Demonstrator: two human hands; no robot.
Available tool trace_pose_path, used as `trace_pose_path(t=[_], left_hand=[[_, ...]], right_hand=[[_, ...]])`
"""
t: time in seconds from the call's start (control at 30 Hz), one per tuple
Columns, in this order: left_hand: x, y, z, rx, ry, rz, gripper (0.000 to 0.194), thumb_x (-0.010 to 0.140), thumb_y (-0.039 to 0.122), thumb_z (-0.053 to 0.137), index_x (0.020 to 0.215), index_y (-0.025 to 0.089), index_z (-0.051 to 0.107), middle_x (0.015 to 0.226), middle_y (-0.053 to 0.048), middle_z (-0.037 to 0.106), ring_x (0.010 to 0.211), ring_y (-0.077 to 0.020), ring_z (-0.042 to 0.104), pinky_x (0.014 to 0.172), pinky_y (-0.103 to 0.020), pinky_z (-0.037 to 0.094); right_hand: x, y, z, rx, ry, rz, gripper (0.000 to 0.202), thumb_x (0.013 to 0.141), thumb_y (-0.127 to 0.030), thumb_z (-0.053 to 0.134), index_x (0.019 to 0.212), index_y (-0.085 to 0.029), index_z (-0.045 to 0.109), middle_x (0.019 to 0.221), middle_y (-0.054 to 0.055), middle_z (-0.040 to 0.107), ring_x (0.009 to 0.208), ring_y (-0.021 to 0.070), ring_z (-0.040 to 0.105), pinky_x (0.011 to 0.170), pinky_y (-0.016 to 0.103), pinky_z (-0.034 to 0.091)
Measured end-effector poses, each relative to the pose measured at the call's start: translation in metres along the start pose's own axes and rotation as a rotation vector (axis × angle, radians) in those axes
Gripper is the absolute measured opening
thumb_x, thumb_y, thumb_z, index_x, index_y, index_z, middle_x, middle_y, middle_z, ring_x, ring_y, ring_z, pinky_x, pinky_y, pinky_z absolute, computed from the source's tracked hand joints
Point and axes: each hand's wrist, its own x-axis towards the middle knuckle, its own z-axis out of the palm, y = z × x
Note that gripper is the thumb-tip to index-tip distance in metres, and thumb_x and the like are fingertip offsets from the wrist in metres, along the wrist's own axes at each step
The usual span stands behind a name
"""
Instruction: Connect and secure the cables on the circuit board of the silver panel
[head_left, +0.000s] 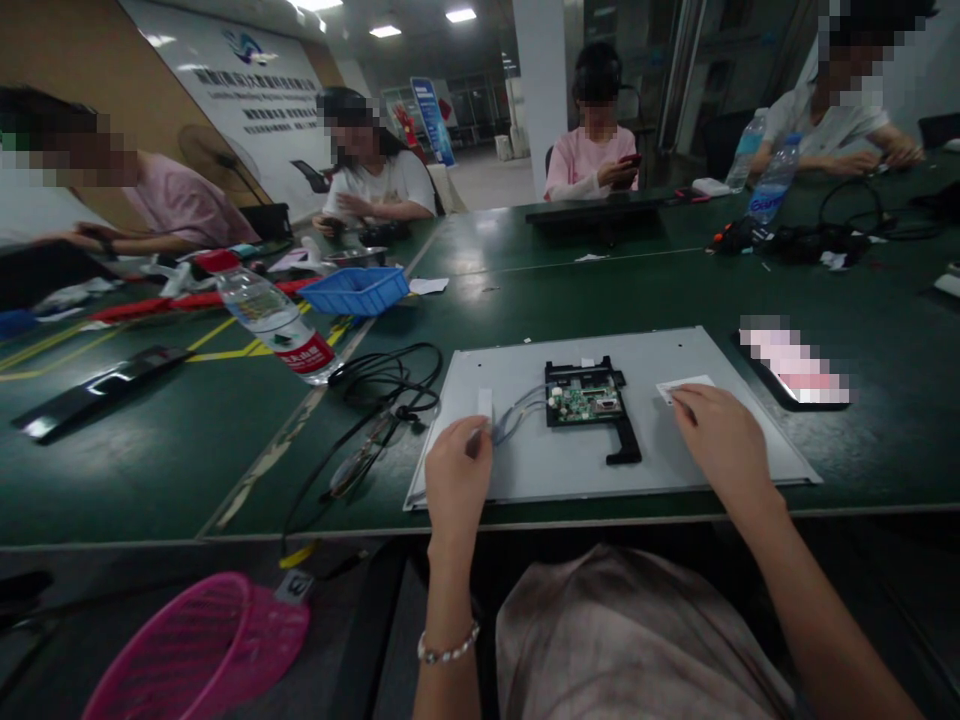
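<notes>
A pale flat panel (577, 472) lies on the green table in front of me. On its middle sits a black bracket (626, 440) with a green circuit board (581, 401), and thin grey wires (519, 408) run from it towards the left. My left hand (459, 465) is closed at the panel's left part, by a white strip (486, 403) and the wire ends; what its fingers hold is too small to tell. At the right, my right hand (716, 435) pinches the edge of a white label (684, 385) lying on the panel.
Left of the panel are black cables (390, 375), glasses (360, 465), a water bottle (281, 325) and a blue basket (358, 290). A phone (795, 370) lies to the right. Below the table edge is a pink basket (202, 650). Several people sit around the table.
</notes>
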Motion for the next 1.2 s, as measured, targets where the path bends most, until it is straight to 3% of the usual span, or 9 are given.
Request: trace_pose_path(t=[0.13,0.37,0.47,0.6,0.67,0.77,0.93,1.03,1.2], left_hand=[[0.0,-0.002,0.002,0.041,-0.03,0.008,0.017,0.086,0.023,0.052,0.094,0.019,0.068,0.097,-0.006,0.071,0.095,-0.0231,0.064,0.091,-0.038,0.047],[0.001,0.003,0.001,0.047,0.021,0.037,0.018,0.088,0.024,0.051,0.096,0.019,0.067,0.109,-0.008,0.066,0.108,-0.024,0.058,0.099,-0.043,0.043],[0.012,0.017,0.001,0.032,-0.029,0.102,0.02,0.087,0.019,0.051,0.101,0.019,0.065,0.111,-0.009,0.065,0.108,-0.0234,0.058,0.099,-0.042,0.044],[0.045,0.057,0.006,0.016,-0.205,0.28,0.024,0.089,0.018,0.05,0.11,0.019,0.062,0.109,-0.006,0.067,0.104,-0.0214,0.06,0.095,-0.037,0.046],[0.066,0.076,0.017,0.062,-0.292,0.377,0.025,0.09,0.018,0.049,0.111,0.018,0.062,0.108,-0.006,0.067,0.102,-0.0217,0.061,0.092,-0.036,0.048],[0.094,0.092,0.047,0.168,-0.434,0.501,0.023,0.088,0.017,0.051,0.106,0.016,0.066,0.104,-0.008,0.068,0.098,-0.023,0.063,0.087,-0.035,0.049],[0.115,0.088,0.096,0.239,-0.602,0.513,0.022,0.085,0.015,0.054,0.098,0.015,0.071,0.099,-0.01,0.07,0.095,-0.0218,0.064,0.083,-0.031,0.05],[0.116,0.082,0.106,0.241,-0.604,0.518,0.023,0.085,0.013,0.05,0.092,0.015,0.073,0.094,-0.01,0.071,0.091,-0.0207,0.065,0.081,-0.03,0.05],[0.123,0.084,0.106,0.249,-0.585,0.52,0.025,0.087,0.014,0.048,0.09,0.015,0.073,0.092,-0.009,0.071,0.088,-0.0197,0.065,0.08,-0.029,0.05]], right_hand=[[-0.001,-0.001,0.003,0.038,0.03,-0.024,0.028,0.087,-0.016,0.046,0.103,-0.014,0.069,0.112,0.012,0.068,0.105,0.0264,0.06,0.094,0.043,0.047],[-0.002,-0.001,0.007,0.172,-0.007,-0.166,0.03,0.086,-0.015,0.045,0.104,-0.015,0.068,0.115,0.013,0.067,0.112,0.0262,0.057,0.099,0.046,0.045],[-0.002,0.0,0.011,0.204,-0.043,-0.232,0.03,0.086,-0.015,0.045,0.104,-0.017,0.068,0.116,0.013,0.066,0.114,0.027,0.056,0.099,0.048,0.046],[-0.002,-0.001,0.013,0.223,-0.081,-0.286,0.029,0.087,-0.016,0.045,0.105,-0.018,0.068,0.116,0.012,0.066,0.113,0.0265,0.057,0.1,0.047,0.046],[-0.002,-0.001,0.012,0.228,-0.097,-0.29,0.03,0.087,-0.016,0.045,0.107,-0.018,0.067,0.117,0.012,0.065,0.113,0.0263,0.057,0.1,0.047,0.046],[-0.003,-0.002,0.009,0.238,-0.126,-0.289,0.03,0.089,-0.017,0.044,0.109,-0.017,0.067,0.118,0.013,0.065,0.112,0.026,0.058,0.099,0.046,0.046],[-0.002,-0.002,0.01,0.229,-0.141,-0.303,0.03,0.089,-0.017,0.044,0.11,-0.016,0.067,0.118,0.012,0.064,0.112,0.0258,0.058,0.101,0.045,0.045],[-0.002,-0.002,0.01,0.233,-0.146,-0.307,0.031,0.09,-0.017,0.044,0.111,-0.017,0.066,0.118,0.011,0.065,0.112,0.0256,0.058,0.101,0.045,0.046],[-0.002,-0.002,0.01,0.248,-0.142,-0.298,0.031,0.09,-0.017,0.043,0.111,-0.017,0.067,0.116,0.011,0.065,0.111,0.026,0.058,0.1,0.046,0.046]])
